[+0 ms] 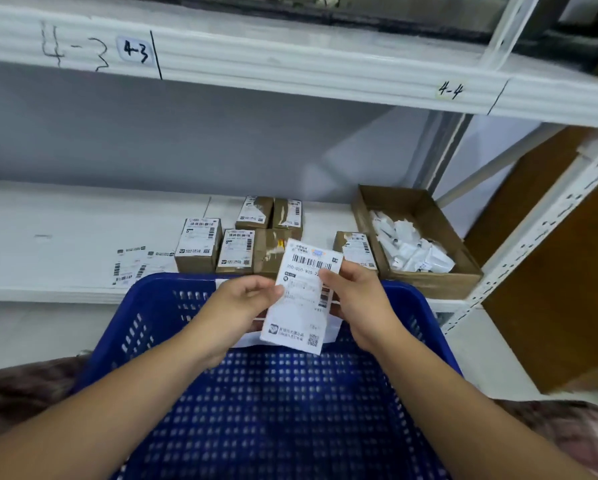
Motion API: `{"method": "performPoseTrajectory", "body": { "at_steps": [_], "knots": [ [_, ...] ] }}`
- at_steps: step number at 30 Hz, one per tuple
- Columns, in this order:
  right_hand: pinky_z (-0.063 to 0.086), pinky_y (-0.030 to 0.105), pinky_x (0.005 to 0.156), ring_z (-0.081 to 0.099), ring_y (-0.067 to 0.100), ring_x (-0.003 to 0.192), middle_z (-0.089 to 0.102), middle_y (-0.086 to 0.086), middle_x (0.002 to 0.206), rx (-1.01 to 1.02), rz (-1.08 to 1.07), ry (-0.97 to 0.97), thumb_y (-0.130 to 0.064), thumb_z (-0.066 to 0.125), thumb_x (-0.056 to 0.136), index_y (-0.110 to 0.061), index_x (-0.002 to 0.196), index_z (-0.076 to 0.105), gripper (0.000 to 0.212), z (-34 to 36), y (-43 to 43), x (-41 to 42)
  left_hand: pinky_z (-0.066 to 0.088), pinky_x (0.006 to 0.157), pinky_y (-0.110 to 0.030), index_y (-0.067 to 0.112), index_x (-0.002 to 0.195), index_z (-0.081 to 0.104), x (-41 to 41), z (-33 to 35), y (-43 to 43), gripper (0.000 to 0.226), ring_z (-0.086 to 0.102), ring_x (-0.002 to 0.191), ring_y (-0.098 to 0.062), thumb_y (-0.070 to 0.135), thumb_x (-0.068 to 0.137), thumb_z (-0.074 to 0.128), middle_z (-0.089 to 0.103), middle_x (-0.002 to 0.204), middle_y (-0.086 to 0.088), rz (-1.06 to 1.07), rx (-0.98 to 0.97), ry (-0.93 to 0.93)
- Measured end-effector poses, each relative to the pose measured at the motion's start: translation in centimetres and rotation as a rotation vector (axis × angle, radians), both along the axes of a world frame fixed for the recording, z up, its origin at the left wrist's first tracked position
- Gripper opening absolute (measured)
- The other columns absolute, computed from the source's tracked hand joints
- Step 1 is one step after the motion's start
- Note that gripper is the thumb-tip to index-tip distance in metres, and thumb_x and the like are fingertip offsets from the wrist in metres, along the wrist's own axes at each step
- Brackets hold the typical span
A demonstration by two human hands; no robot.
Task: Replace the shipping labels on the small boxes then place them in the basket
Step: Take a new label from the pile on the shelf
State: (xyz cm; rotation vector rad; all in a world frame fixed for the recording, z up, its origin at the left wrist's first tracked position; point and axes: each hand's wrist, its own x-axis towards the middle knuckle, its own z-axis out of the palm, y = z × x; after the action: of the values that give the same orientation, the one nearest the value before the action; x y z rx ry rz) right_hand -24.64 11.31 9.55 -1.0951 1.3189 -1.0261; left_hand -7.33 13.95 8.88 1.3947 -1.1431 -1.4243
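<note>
Over the blue plastic basket (425, 327) I hold a white shipping label (299, 306) with barcode print. My left hand (245, 306) pinches its left edge, and my right hand (354, 299) pinches its right edge near the top. A second white sheet (330, 329) shows behind the label, under my hands. Several small brown boxes (198, 249) stand on the white shelf (65, 233) just beyond the basket. Most carry white labels; one box (268, 249) behind the held label has a torn, mostly bare top.
An open cardboard tray (422, 202) with crumpled white paper scraps sits at the shelf's right end. Loose labels (131, 268) lie flat on the shelf left of the boxes. Above runs a shelf beam (290, 64) marked 4-3 and 4-4. A brown panel (550, 271) leans at right.
</note>
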Motion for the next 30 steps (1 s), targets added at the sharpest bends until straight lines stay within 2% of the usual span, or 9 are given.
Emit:
{"method": "performPoseTrajectory", "body": {
  "at_steps": [4,6,9,14,21,27,30],
  "knots": [
    [0.054,0.042,0.095,0.071,0.012,0.097,0.076,-0.008,0.101,-0.009,0.137,0.061,-0.012,0.055,0.098,-0.026,0.097,0.071,0.021,-0.3,1.6,-0.6,0.051,0.069,-0.022,0.017,0.094,0.07,0.7,-0.4,0.6,0.013,0.065,0.077,-0.011,0.017,0.092,0.058,0.074,0.085,0.002,0.11,-0.066,0.015],
    [0.054,0.04,0.095,0.071,0.01,0.096,0.076,-0.008,0.101,-0.014,0.19,0.089,-0.013,0.056,0.098,-0.026,0.097,0.072,0.021,-0.7,2.1,-0.5,0.05,0.067,-0.019,0.017,0.092,0.072,1.1,-0.7,0.7,0.013,0.064,0.076,-0.011,0.013,0.091,0.059,0.074,0.083,0.001,0.136,-0.055,0.04],
    [0.056,0.04,0.092,0.072,0.011,0.093,0.076,-0.007,0.099,-0.007,0.225,0.123,-0.014,0.056,0.098,-0.024,0.098,0.073,0.019,-1.6,2.4,-0.1,0.047,0.068,-0.023,0.018,0.087,0.073,1.4,-1.3,0.5,0.015,0.06,0.075,-0.012,0.011,0.09,0.06,0.073,0.081,0.001,0.145,-0.024,0.003],
    [0.056,0.034,0.09,0.072,0.01,0.092,0.076,-0.007,0.099,0.024,0.237,0.131,-0.013,0.054,0.098,-0.023,0.098,0.072,0.021,-3.2,2.3,0.3,0.044,0.061,-0.021,0.015,0.085,0.073,1.2,-1.7,0.1,0.017,0.058,0.066,-0.008,0.011,0.092,0.058,0.072,0.075,0.003,0.126,-0.003,-0.044],
    [0.056,0.028,0.085,0.072,0.008,0.091,0.076,-0.008,0.099,0.048,0.179,0.106,-0.012,0.054,0.098,-0.021,0.099,0.072,0.021,-3.9,1.5,0.2,0.043,0.064,-0.022,0.016,0.084,0.072,1.0,-1.8,-0.2,0.019,0.058,0.067,-0.008,0.024,0.093,0.057,0.07,0.075,0.005,0.131,-0.038,-0.114],
    [0.057,0.02,0.074,0.072,0.007,0.086,0.076,-0.012,0.092,0.041,0.195,0.111,-0.01,0.055,0.098,-0.023,0.094,0.072,0.022,-3.9,1.6,0.1,0.044,0.064,-0.023,0.017,0.083,0.07,0.9,-1.7,0.0,0.021,0.058,0.066,-0.009,0.018,0.094,0.053,0.07,0.069,0.009,0.091,-0.009,-0.182],
    [0.057,0.021,0.074,0.072,0.007,0.086,0.076,-0.011,0.092,0.041,0.204,0.128,-0.011,0.055,0.098,-0.022,0.095,0.072,0.021,-4.1,1.8,0.0,0.044,0.065,-0.023,0.016,0.084,0.071,1.0,-1.6,0.4,0.022,0.057,0.065,-0.008,0.017,0.095,0.052,0.07,0.068,0.009,0.074,0.001,-0.194]
  ]
}}
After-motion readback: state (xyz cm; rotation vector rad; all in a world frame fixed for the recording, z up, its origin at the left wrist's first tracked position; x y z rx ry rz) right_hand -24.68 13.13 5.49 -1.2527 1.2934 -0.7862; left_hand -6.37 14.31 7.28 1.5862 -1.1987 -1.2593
